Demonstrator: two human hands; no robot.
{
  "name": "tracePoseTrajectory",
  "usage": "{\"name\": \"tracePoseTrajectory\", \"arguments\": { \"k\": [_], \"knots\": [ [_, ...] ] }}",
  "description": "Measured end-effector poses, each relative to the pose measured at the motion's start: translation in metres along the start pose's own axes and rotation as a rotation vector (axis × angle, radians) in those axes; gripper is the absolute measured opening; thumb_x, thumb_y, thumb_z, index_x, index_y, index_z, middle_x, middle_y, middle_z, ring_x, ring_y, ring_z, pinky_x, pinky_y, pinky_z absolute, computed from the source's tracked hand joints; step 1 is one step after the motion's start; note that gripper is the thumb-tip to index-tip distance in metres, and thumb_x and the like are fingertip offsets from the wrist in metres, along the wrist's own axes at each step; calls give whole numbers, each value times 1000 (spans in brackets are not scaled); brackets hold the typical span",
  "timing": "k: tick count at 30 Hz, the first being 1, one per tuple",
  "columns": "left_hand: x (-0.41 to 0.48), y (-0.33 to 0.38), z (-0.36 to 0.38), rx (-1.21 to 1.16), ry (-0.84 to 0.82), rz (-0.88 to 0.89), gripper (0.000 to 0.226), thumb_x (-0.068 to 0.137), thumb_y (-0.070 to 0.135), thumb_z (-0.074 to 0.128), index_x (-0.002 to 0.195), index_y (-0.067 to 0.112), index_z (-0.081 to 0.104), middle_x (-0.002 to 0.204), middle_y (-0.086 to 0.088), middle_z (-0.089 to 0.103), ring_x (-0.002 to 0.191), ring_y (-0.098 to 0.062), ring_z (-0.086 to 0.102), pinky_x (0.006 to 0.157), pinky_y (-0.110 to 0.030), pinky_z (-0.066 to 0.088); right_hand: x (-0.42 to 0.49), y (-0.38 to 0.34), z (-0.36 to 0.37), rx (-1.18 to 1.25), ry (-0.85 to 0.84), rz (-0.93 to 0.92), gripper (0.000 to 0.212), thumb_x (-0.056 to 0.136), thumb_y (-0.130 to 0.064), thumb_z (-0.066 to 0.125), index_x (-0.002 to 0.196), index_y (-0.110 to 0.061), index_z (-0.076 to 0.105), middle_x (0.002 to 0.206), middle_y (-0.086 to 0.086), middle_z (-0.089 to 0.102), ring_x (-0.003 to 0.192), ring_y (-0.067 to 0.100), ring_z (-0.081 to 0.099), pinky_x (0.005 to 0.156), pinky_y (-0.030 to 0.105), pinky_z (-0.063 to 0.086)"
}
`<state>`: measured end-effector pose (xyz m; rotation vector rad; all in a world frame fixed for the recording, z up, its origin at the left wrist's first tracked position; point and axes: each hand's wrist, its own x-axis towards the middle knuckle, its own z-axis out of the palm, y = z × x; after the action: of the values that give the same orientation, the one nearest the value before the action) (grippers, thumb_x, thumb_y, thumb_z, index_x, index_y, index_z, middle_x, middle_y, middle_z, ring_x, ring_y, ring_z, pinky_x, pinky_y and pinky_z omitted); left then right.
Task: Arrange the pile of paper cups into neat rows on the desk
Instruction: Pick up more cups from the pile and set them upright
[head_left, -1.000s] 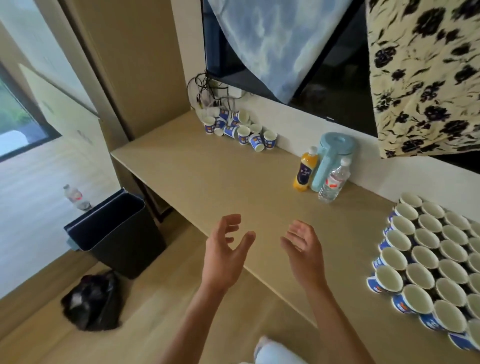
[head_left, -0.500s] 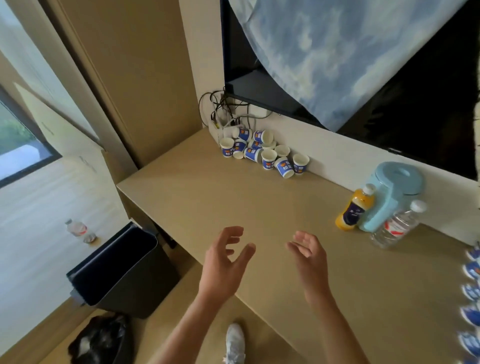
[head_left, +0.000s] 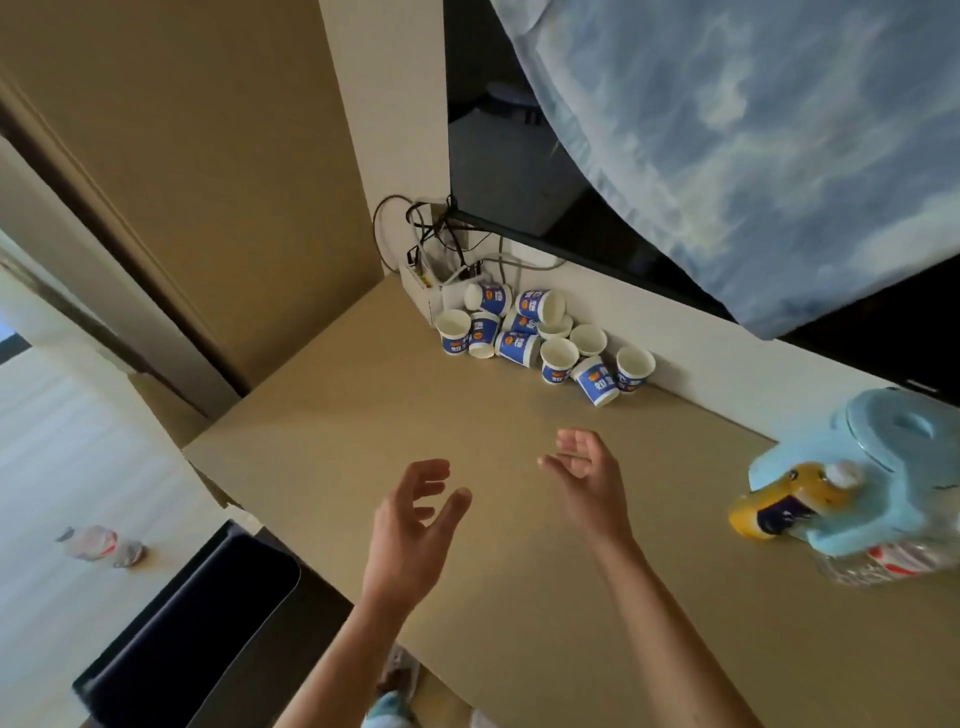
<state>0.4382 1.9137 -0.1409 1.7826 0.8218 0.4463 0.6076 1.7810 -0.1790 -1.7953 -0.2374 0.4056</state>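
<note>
Reaching step: left hand and right hand, both spread and empty, face the cup pile at twelve o'clock on the desk; next comes gripping cups.

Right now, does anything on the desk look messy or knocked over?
Yes. The paper cups sit in a jumbled heap in the desk's far corner against the wall, not in rows. Several lie on their sides, like the tipped cup at the front, while others stand upright.
</note>
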Motion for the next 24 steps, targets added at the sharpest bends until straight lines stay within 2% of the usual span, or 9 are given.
{"name": "tracePoseTrajectory", "arguments": {
  "k": [2, 5, 8, 11, 13, 16, 24],
  "knots": [
    [29, -6, -3, -17, -47, -10, 26, 91, 41, 72, 114, 32, 64, 116, 21, 67, 105, 6, 63, 89, -37, 58, 35, -9, 19, -60, 36, -16, 37, 84, -12, 77, 117, -16, 61, 118, -1, 65, 99, 10, 66, 81, 15, 51],
    [66, -7, -6, -45, -105, -4, 40, 82, 58, 67, 113, 32, 64, 114, 22, 67, 106, 3, 63, 87, -37, 58, 91, -22, 42, -211, 70, -62, 36, 85, -20, 78, 117, -20, 61, 123, -3, 63, 110, 12, 60, 97, 31, 49],
    [107, -10, -6, -62, -158, -19, 44, 78, 61, 63, 112, 33, 64, 114, 24, 67, 107, 1, 63, 86, -34, 57, 154, -31, 67, -349, 97, -53, 40, 86, -24, 77, 122, -19, 63, 127, -3, 59, 116, 14, 55, 99, 30, 45],
    [143, -14, -7, -72, -221, -35, 36, 82, 51, 66, 113, 33, 64, 115, 25, 66, 108, 3, 62, 85, -26, 54, 215, -30, 88, -489, 125, -23, 45, 84, -26, 77, 126, -18, 62, 129, -1, 57, 120, 19, 52, 98, 29, 42],
    [163, -18, -8, -84, -247, -47, 34, 82, 47, 67, 113, 33, 64, 115, 25, 66, 109, 2, 62, 85, -23, 52, 248, -23, 96, -532, 150, 15, 49, 83, -26, 78, 128, -16, 62, 134, 5, 56, 125, 24, 51, 104, 37, 44],
    [189, -27, -11, -104, -257, -74, 34, 81, 44, 68, 112, 32, 65, 115, 24, 66, 108, 0, 63, 85, -24, 52, 283, -10, 106, -556, 163, 93, 53, 81, -28, 80, 129, -17, 61, 137, 8, 54, 128, 29, 51, 106, 47, 46],
    [235, -51, -16, -82, -281, -115, 34, 80, 44, 69, 111, 32, 65, 112, 22, 68, 105, -1, 65, 82, -27, 53, 302, -2, 111, -543, 247, 55, 48, 81, -24, 82, 124, -20, 64, 131, 2, 62, 119, 17, 57, 105, 42, 48]
  ]
}}
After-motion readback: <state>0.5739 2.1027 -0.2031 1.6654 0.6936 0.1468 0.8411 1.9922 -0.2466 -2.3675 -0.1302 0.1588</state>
